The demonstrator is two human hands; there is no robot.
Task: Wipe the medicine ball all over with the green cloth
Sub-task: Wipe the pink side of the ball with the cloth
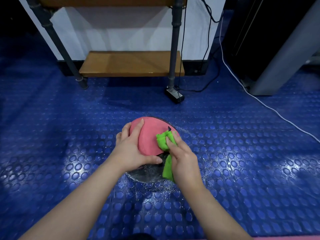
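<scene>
Your left hand [133, 146] grips the medicine ball [149, 135] on the studded blue floor [242, 153] while your right hand [183, 158] clutches the bunched green cloth [164, 141] against it, so rotate the ball stepwise to reach the black underside.

Your left hand [131, 149] covers the left side of the medicine ball [149, 135]. Your right hand [183, 158] grips the green cloth [163, 141], whose bunched folds hide your fingertips and the ball's right flank. You cannot see the ball's underside. Both your forearms run off the bottom edge. The shelf unit [131, 64] is cut off at the top, the grey housing [284, 58] at the upper right. The white cable [259, 101] leaves the right edge. The black box [174, 95] by the shelf leg is too small to identify.
</scene>
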